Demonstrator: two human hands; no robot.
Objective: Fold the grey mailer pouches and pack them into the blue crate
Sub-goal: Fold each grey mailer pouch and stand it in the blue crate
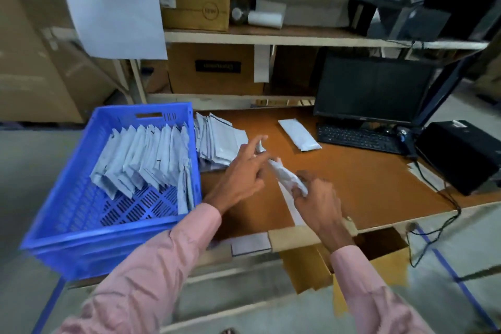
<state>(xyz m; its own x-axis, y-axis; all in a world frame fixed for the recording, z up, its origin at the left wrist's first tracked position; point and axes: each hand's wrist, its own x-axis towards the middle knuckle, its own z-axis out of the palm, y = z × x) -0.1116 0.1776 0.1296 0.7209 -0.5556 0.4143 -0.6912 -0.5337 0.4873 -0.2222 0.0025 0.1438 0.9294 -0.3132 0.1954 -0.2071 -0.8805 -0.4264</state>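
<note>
Fingers of the right hand [317, 198] curl around the near end of a grey mailer pouch [287, 177], gripping it above the brown desk [366, 179]. The pouch slants up and away from that grip toward the left hand [242, 171], whose fingers are extended and spread; motion blur makes it hard to tell whether their tips touch the pouch's far end or a small pale scrap just beyond them. Pink sleeves [168, 260] cover both forearms.

Just past the left fingertips, a leaning stack of flat pouches [219, 138] rests on the desk against the wall of the blue crate [81, 236]. Inside the crate, left of both hands, a row of folded pouches [146, 157] stands on edge along the far side, with the slotted floor bare in front.

Farther out beyond the right hand, a single pouch [299, 134] lies flat on the desk, near a black keyboard [357, 138] and a dark monitor [374, 89].
</note>
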